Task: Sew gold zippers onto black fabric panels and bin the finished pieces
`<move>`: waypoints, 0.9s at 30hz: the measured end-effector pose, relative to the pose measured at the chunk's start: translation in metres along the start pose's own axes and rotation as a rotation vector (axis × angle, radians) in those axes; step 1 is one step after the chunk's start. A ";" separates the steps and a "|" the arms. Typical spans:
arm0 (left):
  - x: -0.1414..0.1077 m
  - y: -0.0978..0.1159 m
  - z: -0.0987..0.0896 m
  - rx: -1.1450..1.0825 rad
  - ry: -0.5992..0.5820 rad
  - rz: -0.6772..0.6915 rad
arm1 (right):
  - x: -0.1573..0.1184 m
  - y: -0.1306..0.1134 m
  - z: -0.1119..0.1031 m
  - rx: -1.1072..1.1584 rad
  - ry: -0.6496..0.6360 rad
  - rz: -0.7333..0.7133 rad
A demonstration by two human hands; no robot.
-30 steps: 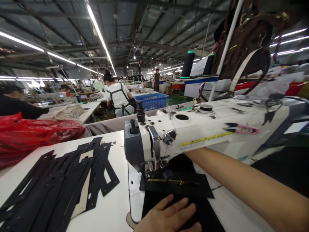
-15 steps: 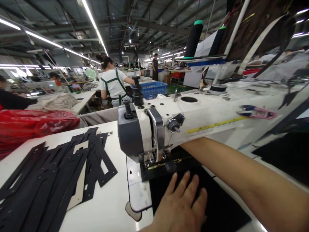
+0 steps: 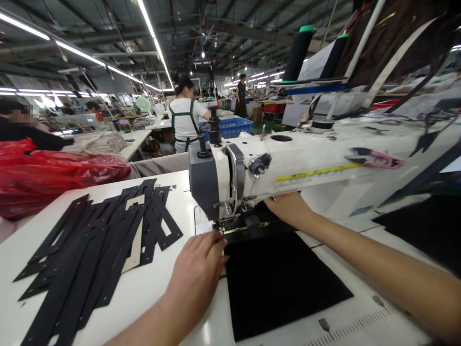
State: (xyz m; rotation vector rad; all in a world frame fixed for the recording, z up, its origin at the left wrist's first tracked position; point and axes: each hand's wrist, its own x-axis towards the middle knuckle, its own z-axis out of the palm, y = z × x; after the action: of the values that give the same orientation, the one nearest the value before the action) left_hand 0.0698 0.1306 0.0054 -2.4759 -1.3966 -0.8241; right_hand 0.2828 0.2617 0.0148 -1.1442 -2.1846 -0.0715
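Fabric panel [image 3: 281,283], black and four-sided, lies flat on the white table [image 3: 216,319] in the head view, on the near side of the sewing machine [image 3: 313,163]. Its far edge meets a black strip [image 3: 277,231] bearing a gold-coloured zipper [image 3: 234,231], located under the machine head. Left hand [image 3: 198,269] is positioned at the left end of the strip, with the panel immediately to its right; fingers are close together and slightly bent, thumb at the panel edge. Whether it pinches the material cannot be determined. Right hand [image 3: 288,209] reaches beneath the machine arm, beyond the panel; its fingertips are hidden, so opening and grip cannot be determined. Slotted black pieces [image 3: 90,245] lie overlapping, left of the left hand.
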 end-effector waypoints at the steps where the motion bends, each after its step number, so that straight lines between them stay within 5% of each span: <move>1: 0.000 -0.008 0.000 0.024 -0.021 0.036 | -0.012 -0.007 -0.005 0.016 -0.015 -0.005; 6: 0.006 -0.024 0.003 0.023 -0.107 -0.001 | -0.067 -0.059 -0.022 0.146 -0.147 -0.258; 10: 0.012 -0.022 -0.001 0.052 -0.067 -0.185 | -0.062 -0.084 -0.009 0.018 -0.286 -0.275; 19: 0.004 -0.015 0.005 0.001 -0.045 -0.120 | -0.051 -0.082 0.003 -0.049 -0.338 -0.314; 25: 0.003 -0.009 0.010 0.113 -0.062 -0.046 | -0.048 -0.075 0.005 -0.046 -0.071 -0.380; 27: 0.003 -0.007 0.011 0.168 -0.054 -0.040 | -0.045 -0.071 0.011 0.012 -0.088 -0.381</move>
State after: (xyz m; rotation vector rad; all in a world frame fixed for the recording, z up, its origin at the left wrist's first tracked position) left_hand 0.0693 0.1413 -0.0028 -2.3672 -1.4721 -0.6234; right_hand 0.2419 0.1895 -0.0026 -0.7232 -2.4526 -0.1746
